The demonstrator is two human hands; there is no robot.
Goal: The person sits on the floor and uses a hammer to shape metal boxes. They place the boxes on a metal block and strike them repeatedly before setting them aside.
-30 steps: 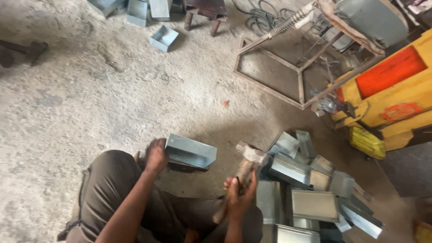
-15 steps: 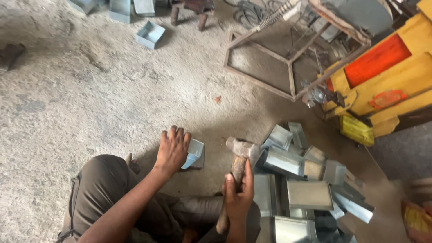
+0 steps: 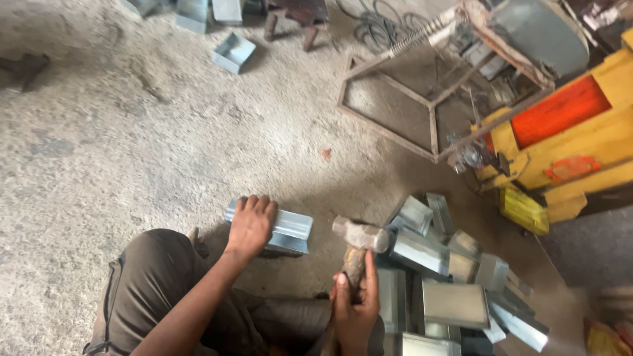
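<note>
While the left hand lies flat, palm down with fingers spread, on a folded sheet-metal piece on the concrete floor, the right hand is clenched round the wooden handle of a hammer. That metal piece sits just in front of the person's knee, touching the floor, its far end sticking out past the fingers. The hammer's head hangs a little to the right of the piece, apart from it — whether it is raised well clear of the floor or low over it is hard to tell from this angle. Just right of the hammer lies a pile of similar grey metal boxes and channels, stacked loosely against one another. Farther off, near the top of the view, a single open metal tray rests alone on the floor. A rusty steel frame stands at upper right, beside a yellow and orange machine.
</note>
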